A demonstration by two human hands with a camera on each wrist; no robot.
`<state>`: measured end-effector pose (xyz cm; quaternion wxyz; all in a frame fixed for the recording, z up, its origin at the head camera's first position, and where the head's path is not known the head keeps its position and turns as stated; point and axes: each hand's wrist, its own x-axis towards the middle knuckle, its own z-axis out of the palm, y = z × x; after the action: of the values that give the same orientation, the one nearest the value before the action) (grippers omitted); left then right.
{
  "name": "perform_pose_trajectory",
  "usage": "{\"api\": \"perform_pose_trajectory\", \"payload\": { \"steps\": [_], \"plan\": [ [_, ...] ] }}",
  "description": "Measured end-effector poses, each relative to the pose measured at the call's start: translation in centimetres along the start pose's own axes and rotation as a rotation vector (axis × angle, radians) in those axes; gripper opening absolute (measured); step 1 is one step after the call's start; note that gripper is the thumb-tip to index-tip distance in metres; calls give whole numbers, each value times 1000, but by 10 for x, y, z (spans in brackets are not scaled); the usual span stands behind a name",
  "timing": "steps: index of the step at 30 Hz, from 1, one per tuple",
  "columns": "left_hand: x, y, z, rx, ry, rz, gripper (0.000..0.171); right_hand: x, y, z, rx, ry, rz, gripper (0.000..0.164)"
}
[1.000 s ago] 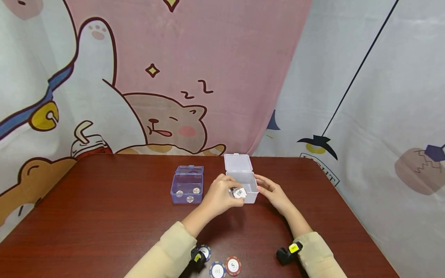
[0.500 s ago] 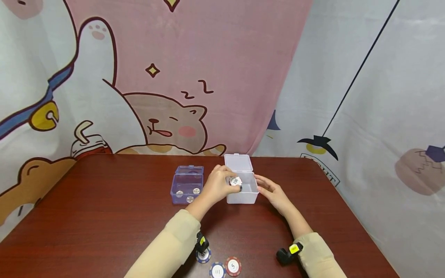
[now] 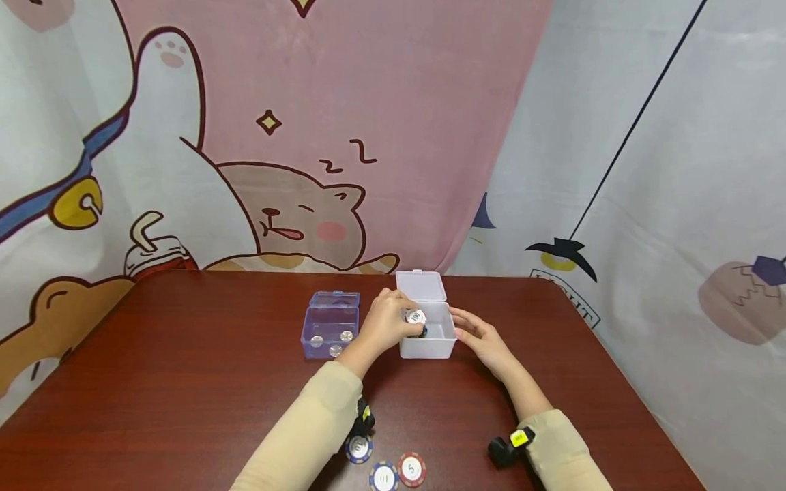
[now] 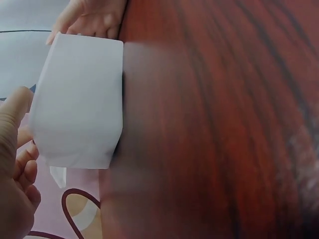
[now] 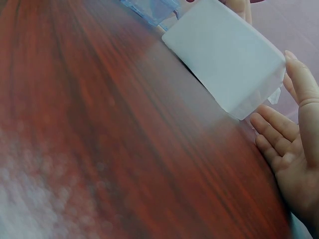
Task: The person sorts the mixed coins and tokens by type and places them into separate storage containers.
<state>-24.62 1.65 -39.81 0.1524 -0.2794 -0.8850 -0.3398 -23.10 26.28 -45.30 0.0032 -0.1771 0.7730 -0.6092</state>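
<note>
My left hand [image 3: 385, 320] pinches poker chips at the left part of the open white plastic box [image 3: 426, 349]. A white chip marked 100 [image 3: 415, 316] faces up between thumb and fingers, with a darker, bluish edge showing beneath it. In the left wrist view the box wall hides the chips from sight. My right hand [image 3: 485, 341] rests against the box's right side, fingers mostly extended. In the right wrist view its thumb [image 5: 298, 74] lies at the box's top edge, with the other fingers along the side.
Left of the white box stands an open blue translucent box [image 3: 330, 346] holding 3 clear, round, shiny pieces. Near the table's front lie a red chip [image 3: 412, 470] and two blue chips, one [image 3: 384, 477] beside it and another [image 3: 359, 449] by my left sleeve. A patterned cloth [image 3: 430, 136] hangs behind.
My left hand has carried the chips from over the white box's front rim back to its left inner part. The right hand has stayed at the box's side.
</note>
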Motion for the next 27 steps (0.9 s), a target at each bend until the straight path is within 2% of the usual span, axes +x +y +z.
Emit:
{"api": "perform_pose_trajectory", "payload": {
  "steps": [4, 8, 11, 16, 23, 27],
  "plan": [
    [1, -1, 4, 52, -18, -10, 29, 0, -3, 1, 16, -8, -19, 47],
    [-1, -1, 5, 83, -19, -15, 29, -4, -19, 4, 21, -18, -12, 47],
    [-2, -1, 6, 90, 2, -5, 30, -6, -29, 6, 18, -28, -16, 47],
    [-3, -3, 9, 114, 41, 10, 30, -7, -31, 6, 15, -30, -21, 47],
    [-4, 2, 7, 104, -7, -86, 37, -7, -30, 7, 24, -32, -22, 47],
    [-4, 2, 8, 64, -1, -111, 44, -7, -30, 7, 25, -28, -20, 47]
  ]
}}
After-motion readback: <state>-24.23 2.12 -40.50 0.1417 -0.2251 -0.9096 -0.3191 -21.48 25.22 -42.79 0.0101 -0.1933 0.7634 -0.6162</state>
